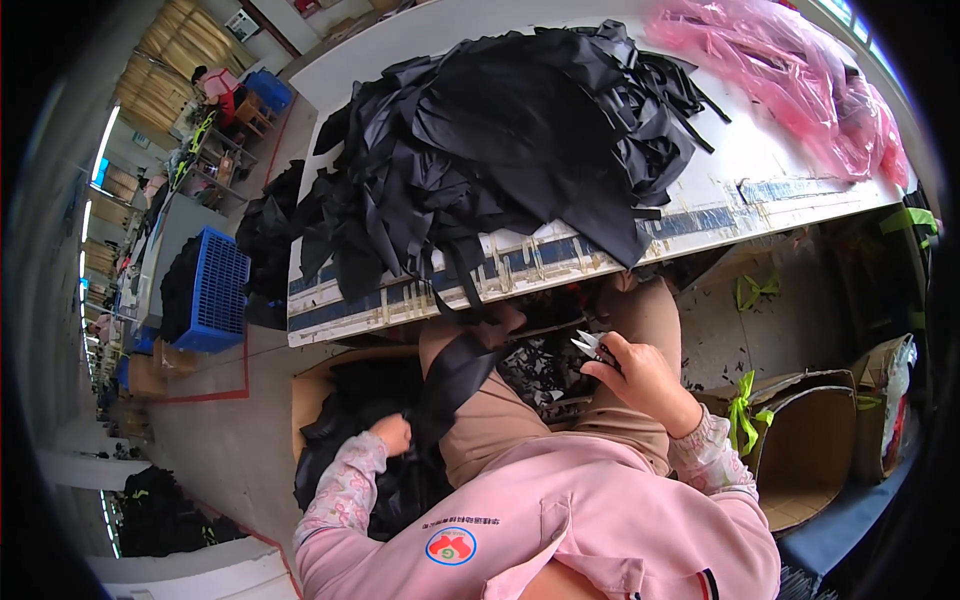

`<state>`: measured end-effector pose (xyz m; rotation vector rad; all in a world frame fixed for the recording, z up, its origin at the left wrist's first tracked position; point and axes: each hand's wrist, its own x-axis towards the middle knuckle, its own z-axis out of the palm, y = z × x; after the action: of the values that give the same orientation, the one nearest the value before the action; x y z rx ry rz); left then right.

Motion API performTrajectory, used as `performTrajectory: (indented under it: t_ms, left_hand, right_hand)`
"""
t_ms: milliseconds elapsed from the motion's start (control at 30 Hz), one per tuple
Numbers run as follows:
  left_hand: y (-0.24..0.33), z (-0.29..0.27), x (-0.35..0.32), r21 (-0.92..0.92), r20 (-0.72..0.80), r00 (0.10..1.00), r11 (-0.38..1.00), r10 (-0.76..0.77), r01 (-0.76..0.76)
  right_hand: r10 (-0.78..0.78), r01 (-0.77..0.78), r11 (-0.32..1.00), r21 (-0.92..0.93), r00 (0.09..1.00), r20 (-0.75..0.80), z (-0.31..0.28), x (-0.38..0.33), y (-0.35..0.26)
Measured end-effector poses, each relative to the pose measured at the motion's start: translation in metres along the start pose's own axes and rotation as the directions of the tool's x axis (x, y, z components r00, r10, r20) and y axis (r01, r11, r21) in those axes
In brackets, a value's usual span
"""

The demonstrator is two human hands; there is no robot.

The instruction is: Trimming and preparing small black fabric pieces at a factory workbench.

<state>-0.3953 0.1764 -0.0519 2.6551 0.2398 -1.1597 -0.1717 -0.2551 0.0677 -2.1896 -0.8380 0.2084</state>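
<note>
My right hand [645, 378] is closed round small thread snips [592, 346], their pale pointed blades facing up and left over the gap between my thighs. My left hand [393, 433] is closed at the edge of a black fabric piece [458, 385] that lies across my left thigh; its fingertips are partly hidden. Beneath that hand, a cardboard box [306, 395] beside my left leg is filled with more black fabric [375, 385]. A large heap of black cut fabric pieces [500, 130] covers much of the white table [740, 205] ahead, some hanging over its near edge.
Pink plastic sheeting [790, 85] lies on the table's far right. Open cardboard boxes [805, 450], one tied with a neon-yellow strip [742, 412], stand at my right. Black scraps [540, 370] litter the floor between my legs. A blue crate [215, 290] stands left; a person [218, 88] sits far off.
</note>
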Motion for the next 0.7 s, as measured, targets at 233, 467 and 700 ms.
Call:
performTrajectory:
  t_ms: [233,467,700]
  left_hand:
    - [-0.056,0.186,-0.009,-0.048,0.792,0.61,0.999,0.03,0.014]
    - [0.023,-0.126,0.065,-0.645,-0.653,0.723,0.665,-0.224,-0.377]
    - [0.024,-0.254,0.134,-0.34,-0.926,0.221,0.93,-0.305,-0.142]
  right_hand:
    - [0.03,-0.035,0.999,0.035,0.991,0.133,0.022,0.013,-0.002]
    - [-0.054,0.053,0.998,0.04,0.999,0.01,0.034,0.014,-0.005]
    - [-0.062,0.058,0.996,0.061,0.995,0.073,0.034,-0.007,-0.008]
